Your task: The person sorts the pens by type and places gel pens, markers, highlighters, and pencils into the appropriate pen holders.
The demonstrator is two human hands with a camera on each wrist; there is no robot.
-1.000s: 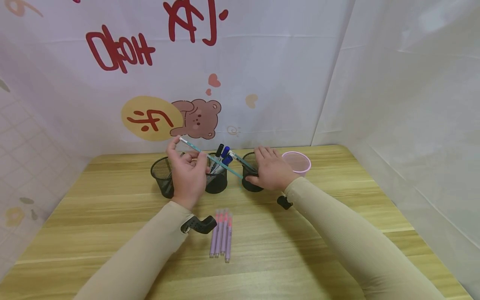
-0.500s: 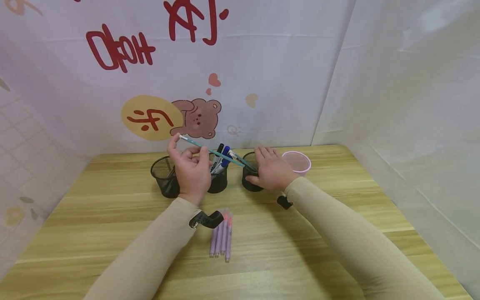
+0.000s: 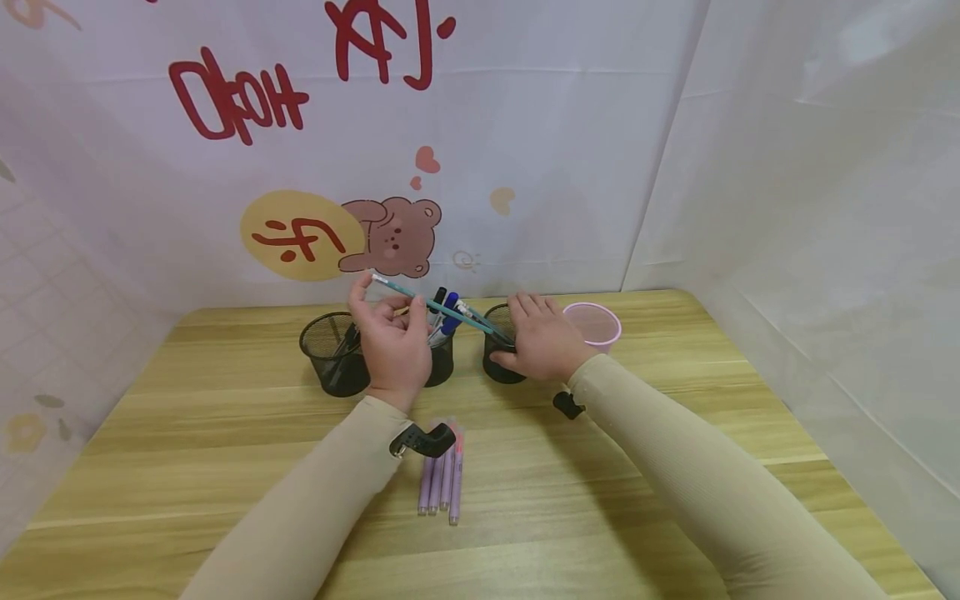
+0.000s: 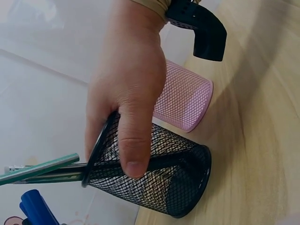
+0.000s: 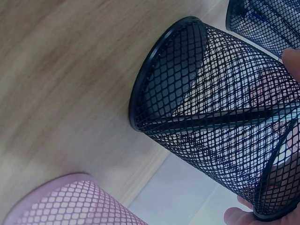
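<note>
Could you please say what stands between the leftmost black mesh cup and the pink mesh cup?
In the head view, a black mesh marker cup and a black mesh pencil cup.

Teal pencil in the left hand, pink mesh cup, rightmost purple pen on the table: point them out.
Teal pencil (image 3: 452,313): head view, on the shaft.
Pink mesh cup (image 4: 185,98): left wrist view, on the outer mesh wall.
Rightmost purple pen (image 3: 457,479): head view, mid-barrel.

My tabletop (image 3: 525,517) bears three black cups (image 3: 342,379) and a pink cup (image 3: 592,323) near its far edge, purple pens (image 3: 447,483) nearer me.
</note>
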